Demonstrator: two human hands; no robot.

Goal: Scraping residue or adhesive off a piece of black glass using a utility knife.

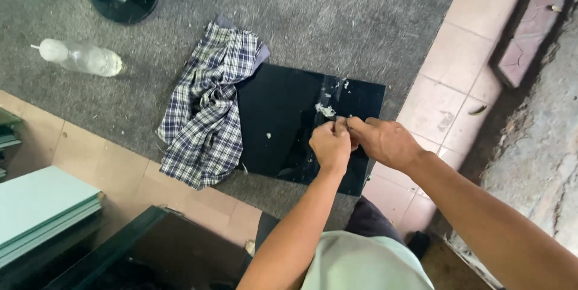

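Head camera looks straight down at a person crouched over a black glossy panel point(283, 124) that lies flat on a grey carpet point(180, 1). Both hands meet over the panel's right half, near its front edge. The left hand point(330, 144) is clenched, knuckles up, its fingers pinched on something small at the panel's surface; what it is I cannot tell. The right hand point(382, 141) presses in from the right, touching the left, its fingers curled tight around the same spot. Just beyond the fingertips a pale scrap of residue point(326, 110) sticks to the panel, with a dull streak running up from it toward the far edge.

A checked cloth point(208, 109), blue, white and dark, lies crumpled over the panel's left edge and spills onto the carpet. Well apart, at the upper left, a clear plastic bottle point(81, 56) lies on its side. Pale pink floor tiles point(463, 55) border the carpet on the right. A stack of light green sheets point(42, 206) sits at the lower left.
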